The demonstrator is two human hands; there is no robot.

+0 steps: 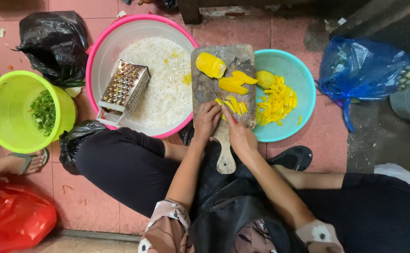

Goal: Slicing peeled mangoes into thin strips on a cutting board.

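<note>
A worn wooden cutting board (233, 58) bridges a pink basin and a teal colander. Yellow mango pieces (231, 84) lie on it, with a larger chunk (210, 64) at the far end. My left hand (206, 120) presses on thin yellow strips (235, 105) at the near part of the board. My right hand (237, 131) grips a knife by its reddish handle, the thin blade (217, 96) angling across the strips. Both hands sit close together over the board's handle end.
The pink basin (103, 47) holds white shredded stuff and a metal box grater (124, 89). Yellow strips fill the teal colander (303, 79). A lime bucket (8, 107) holds chopped greens. Black, blue (359, 70) and red (13, 218) bags lie around. Another person's sandalled foot (22, 163) is at left.
</note>
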